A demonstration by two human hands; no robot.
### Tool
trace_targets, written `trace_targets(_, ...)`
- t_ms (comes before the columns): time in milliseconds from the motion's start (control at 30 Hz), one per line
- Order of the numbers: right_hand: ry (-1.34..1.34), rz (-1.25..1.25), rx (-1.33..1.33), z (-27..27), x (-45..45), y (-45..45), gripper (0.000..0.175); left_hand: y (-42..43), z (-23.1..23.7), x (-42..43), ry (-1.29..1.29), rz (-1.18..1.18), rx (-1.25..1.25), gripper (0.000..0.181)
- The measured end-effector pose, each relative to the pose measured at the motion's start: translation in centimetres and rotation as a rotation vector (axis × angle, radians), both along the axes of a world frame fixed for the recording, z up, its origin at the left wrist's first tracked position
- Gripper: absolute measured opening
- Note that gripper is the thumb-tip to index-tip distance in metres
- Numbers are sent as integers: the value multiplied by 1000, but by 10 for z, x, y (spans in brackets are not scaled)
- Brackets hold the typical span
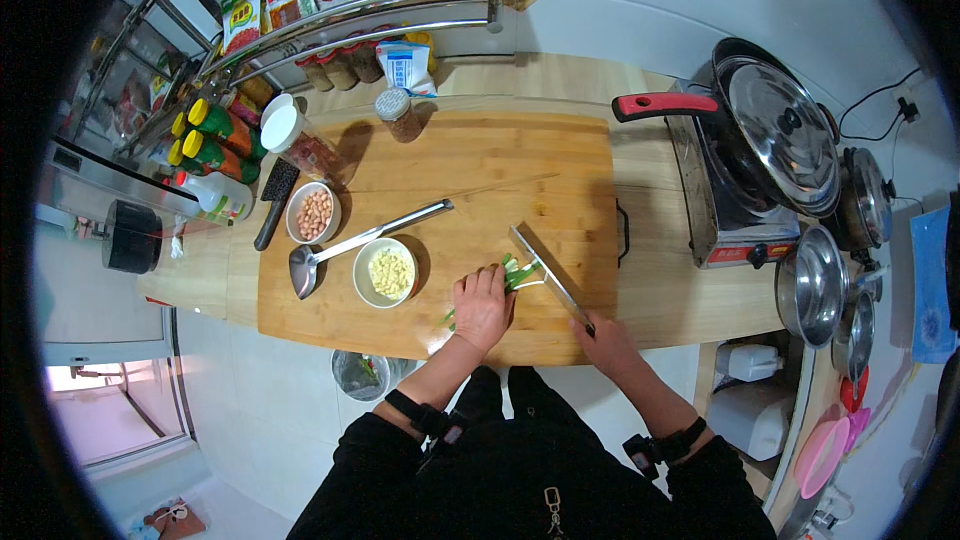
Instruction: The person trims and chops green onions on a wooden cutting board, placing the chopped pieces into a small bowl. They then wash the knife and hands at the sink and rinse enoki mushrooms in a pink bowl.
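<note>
My left hand (481, 305) presses a small bunch of scallions (517, 274) onto a large wooden cutting board (480, 142). Their white ends point right, and some green tips show left of the wrist. In my right hand (611, 345) is the handle of a kitchen knife (553, 277). Its blade stands on edge, close against the scallions' right ends; whether it touches them I cannot tell. Left of my left hand sits a white bowl of chopped pale garlic or ginger (391, 274). A metal spatula (367, 234) lies behind that bowl, beside a bowl of peanuts (313, 215).
Spice jars, including a shaker jar (398, 115) and a white-lidded jar (296, 136), line the board's back left. A black-handled grater or brush (277, 199) lies left. At right, a lidded wok (776, 127) sits on a portable gas stove (739, 229). Below stands a bin (361, 375).
</note>
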State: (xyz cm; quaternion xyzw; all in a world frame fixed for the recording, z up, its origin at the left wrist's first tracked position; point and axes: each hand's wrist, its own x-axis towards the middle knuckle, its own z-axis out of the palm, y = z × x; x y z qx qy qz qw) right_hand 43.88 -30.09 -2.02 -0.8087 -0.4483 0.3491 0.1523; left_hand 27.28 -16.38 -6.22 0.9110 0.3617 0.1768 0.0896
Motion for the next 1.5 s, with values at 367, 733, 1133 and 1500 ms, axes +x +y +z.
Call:
trace_targets(367, 64, -77, 111, 24, -9, 3, 33, 6, -15, -4, 14, -55, 68, 37)
trace_targets(733, -143, 86, -24, 7, -10, 21, 33, 13, -25, -5, -46, -156, 81, 31)
trace_targets(1133, -117, -37, 123, -6, -10, 22, 31, 14, -24, -10, -142, -165, -8, 37)
trace_targets(1500, -193, 82, -34, 16, -23, 18, 31, 15, -29, -8, -134, -185, 0, 29)
